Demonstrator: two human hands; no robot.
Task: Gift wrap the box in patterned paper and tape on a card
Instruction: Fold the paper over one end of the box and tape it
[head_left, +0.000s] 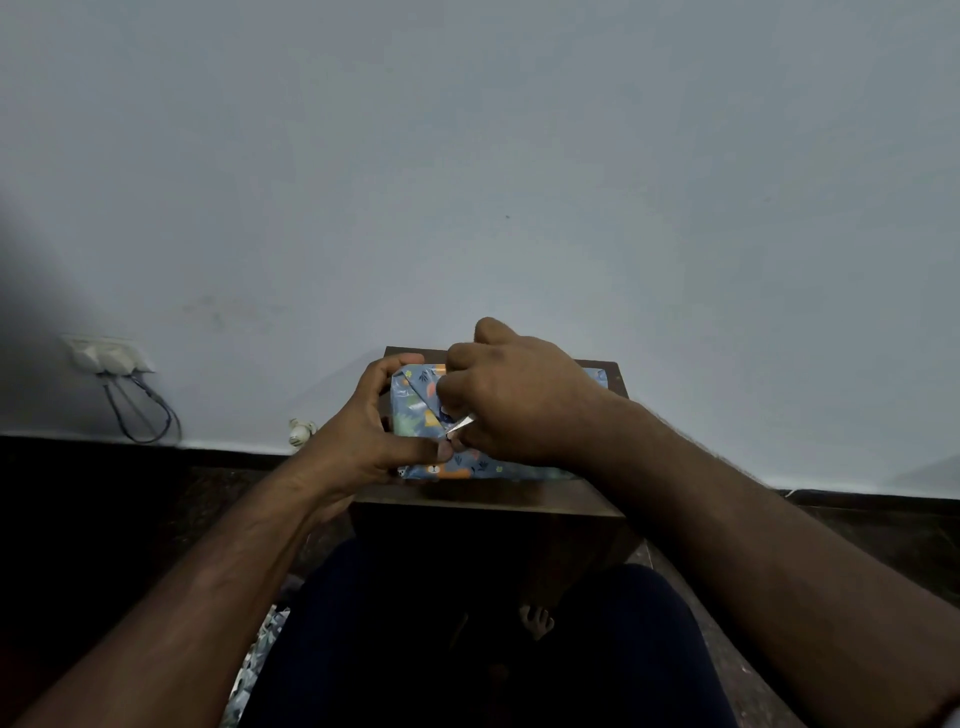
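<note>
A box wrapped in blue patterned paper (418, 410) lies on a small dark wooden table (488, 499). My left hand (363, 436) grips the box's left end, fingers curled over the far edge and thumb on the near edge. My right hand (509, 400) hovers over the box's top with fingers curled, pinching a small shiny strip of tape (460, 426) at the folded flap. Most of the box's right part is hidden behind my right hand. No card is in view.
A pale wall rises right behind the table. A wall socket with cables (111, 358) sits low at the left, and a small white object (301, 431) lies by the skirting. Loose patterned paper (257, 654) lies on the floor near my left leg.
</note>
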